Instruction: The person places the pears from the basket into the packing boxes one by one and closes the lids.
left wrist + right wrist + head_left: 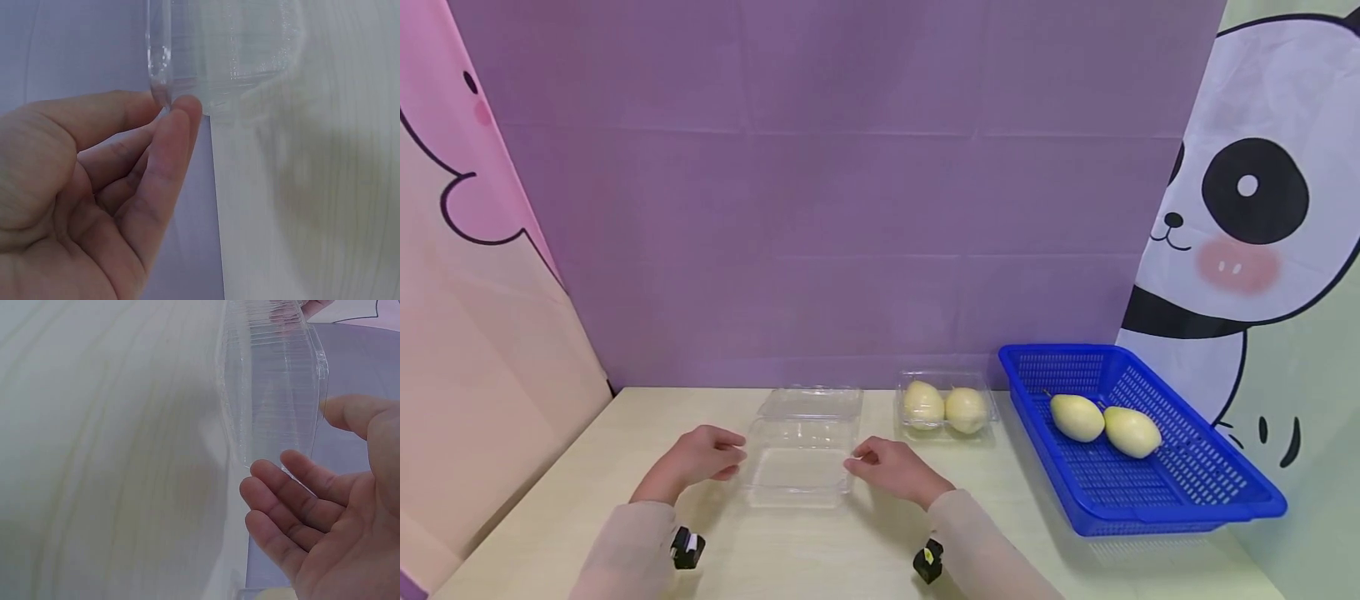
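A clear plastic clamshell box stands on the table between my two hands, its lid folded back toward the purple backdrop. My left hand is at the box's left side. In the left wrist view, that hand's thumb and fingertips pinch the clear rim. On the opposite side is my right hand. The right wrist view has its thumb at the edge of the box, the other fingers loosely bent and spread below, apart from the thumb.
Behind my right hand stands another clear box with two pale yellow pears inside. A blue plastic basket at the right holds two more pears. The purple backdrop rises at the table's back edge.
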`<control>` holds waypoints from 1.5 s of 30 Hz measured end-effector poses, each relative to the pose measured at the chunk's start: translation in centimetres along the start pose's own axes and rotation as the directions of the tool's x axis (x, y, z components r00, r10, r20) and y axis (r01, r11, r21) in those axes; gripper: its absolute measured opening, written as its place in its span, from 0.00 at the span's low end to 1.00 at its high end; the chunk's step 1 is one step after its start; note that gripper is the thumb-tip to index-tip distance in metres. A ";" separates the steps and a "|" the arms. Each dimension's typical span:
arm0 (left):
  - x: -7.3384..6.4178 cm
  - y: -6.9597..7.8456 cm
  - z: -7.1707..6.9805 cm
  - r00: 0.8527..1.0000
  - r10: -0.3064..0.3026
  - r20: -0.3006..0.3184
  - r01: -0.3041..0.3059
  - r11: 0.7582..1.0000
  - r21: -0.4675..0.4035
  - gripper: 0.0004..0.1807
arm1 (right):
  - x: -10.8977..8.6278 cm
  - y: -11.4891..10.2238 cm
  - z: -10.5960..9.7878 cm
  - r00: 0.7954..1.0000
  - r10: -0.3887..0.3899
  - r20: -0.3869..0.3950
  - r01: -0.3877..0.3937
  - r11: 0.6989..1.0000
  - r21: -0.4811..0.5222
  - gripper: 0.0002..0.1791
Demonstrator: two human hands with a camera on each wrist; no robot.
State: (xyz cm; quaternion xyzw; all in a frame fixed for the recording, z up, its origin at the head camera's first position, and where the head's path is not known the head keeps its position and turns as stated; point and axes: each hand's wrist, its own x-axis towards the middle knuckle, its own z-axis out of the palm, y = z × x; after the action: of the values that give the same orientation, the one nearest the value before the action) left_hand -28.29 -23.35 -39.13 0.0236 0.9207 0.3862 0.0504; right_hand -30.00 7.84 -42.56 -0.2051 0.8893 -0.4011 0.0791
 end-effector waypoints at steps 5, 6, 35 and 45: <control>-0.1 0.4 0.4 1.000 0.007 0.006 -0.007 1.000 -0.010 0.20 | -0.4 0.3 -0.4 1.000 0.010 0.003 -0.010 1.000 0.015 0.21; -0.1 0.5 0.5 1.000 0.007 0.006 -0.007 1.000 -0.013 0.20 | -0.5 0.3 -0.4 1.000 0.011 0.004 -0.011 1.000 0.015 0.21; 0.1 1.7 2.4 0.997 0.064 0.033 -0.061 0.993 -0.102 0.22 | -1.8 1.9 -2.3 1.000 -0.008 0.008 0.008 0.999 0.035 0.20; 0.0 2.2 2.7 0.996 0.075 0.054 -0.067 0.988 -0.136 0.23 | -2.2 2.2 -2.9 1.000 -0.024 -0.002 0.024 1.000 -0.008 0.20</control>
State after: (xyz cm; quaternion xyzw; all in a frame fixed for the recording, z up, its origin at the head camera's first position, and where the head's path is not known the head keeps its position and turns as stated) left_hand -27.95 -19.87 -39.47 0.0641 0.8893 0.4480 0.0653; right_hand -29.58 12.05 -42.29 -0.2155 0.8885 -0.3986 0.0724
